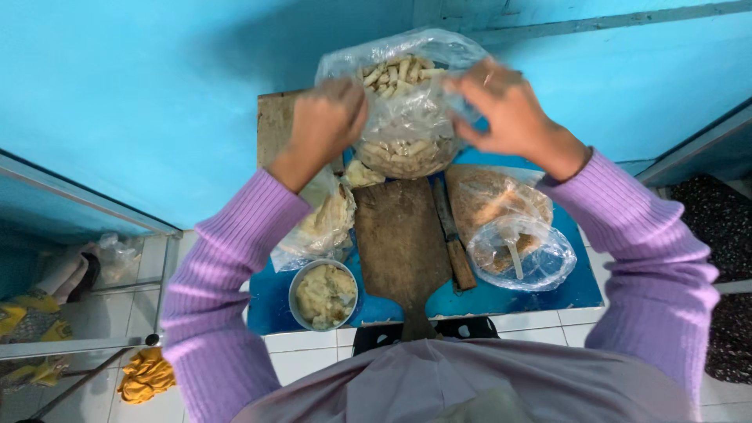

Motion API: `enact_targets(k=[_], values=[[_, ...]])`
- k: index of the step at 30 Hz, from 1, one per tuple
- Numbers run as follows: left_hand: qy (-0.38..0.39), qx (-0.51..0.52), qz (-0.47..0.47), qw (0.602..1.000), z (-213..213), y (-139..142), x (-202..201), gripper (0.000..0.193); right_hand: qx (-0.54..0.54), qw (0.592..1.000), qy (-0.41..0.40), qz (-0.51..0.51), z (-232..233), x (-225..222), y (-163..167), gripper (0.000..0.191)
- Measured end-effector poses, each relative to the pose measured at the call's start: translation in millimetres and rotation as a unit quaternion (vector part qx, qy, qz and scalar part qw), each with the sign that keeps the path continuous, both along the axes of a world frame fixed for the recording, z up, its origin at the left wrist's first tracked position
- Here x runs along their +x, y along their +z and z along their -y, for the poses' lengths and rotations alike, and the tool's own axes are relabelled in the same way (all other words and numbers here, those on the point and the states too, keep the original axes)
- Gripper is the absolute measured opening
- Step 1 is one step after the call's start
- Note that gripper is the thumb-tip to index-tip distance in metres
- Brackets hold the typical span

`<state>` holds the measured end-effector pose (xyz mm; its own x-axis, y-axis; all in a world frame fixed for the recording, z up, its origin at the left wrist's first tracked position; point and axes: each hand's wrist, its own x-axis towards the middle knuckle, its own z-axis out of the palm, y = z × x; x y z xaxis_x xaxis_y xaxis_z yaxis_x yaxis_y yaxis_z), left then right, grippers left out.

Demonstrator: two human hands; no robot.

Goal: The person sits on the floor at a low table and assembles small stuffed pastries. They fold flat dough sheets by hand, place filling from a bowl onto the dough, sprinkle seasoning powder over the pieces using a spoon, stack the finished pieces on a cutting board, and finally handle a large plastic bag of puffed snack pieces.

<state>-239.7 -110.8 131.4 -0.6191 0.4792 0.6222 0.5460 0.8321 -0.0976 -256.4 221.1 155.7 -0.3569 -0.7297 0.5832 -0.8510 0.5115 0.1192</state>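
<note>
At the far edge of the small blue table (583, 291), I hold a clear plastic bag of pale rolled pastry sticks (403, 110) between both hands. My left hand (323, 125) is closed on the bag's left side; my right hand (505, 106) pinches its right side with bent fingers. Nearer me lies a worn brown wooden cutting board (399, 239), a wooden-handled knife (453, 235) just beside its right edge. At the near left corner sits a round metal bowl of pale mash (323, 295).
</note>
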Motion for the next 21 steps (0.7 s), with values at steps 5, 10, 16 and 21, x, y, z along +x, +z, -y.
enact_targets(k=[5,10,16,21], values=[[0.252,-0.004,-0.236,0.939,-12.7,3.2,-41.0,0.091,-0.110,0.982,-0.151,-0.038,26.9,-42.0,4.4,0.077],[0.121,0.076,0.223,0.964,7.9,1.2,-85.1,0.042,-0.092,0.983,-0.069,0.141,30.9,-85.4,-16.6,0.085],[-0.145,0.670,0.417,0.597,3.3,12.5,-95.9,0.021,-0.397,0.806,0.031,0.438,48.8,-91.8,-13.0,0.070],[-0.193,0.814,0.421,0.351,-25.9,28.3,-117.2,0.004,-0.650,0.345,0.092,0.670,60.2,-102.9,13.4,0.019]])
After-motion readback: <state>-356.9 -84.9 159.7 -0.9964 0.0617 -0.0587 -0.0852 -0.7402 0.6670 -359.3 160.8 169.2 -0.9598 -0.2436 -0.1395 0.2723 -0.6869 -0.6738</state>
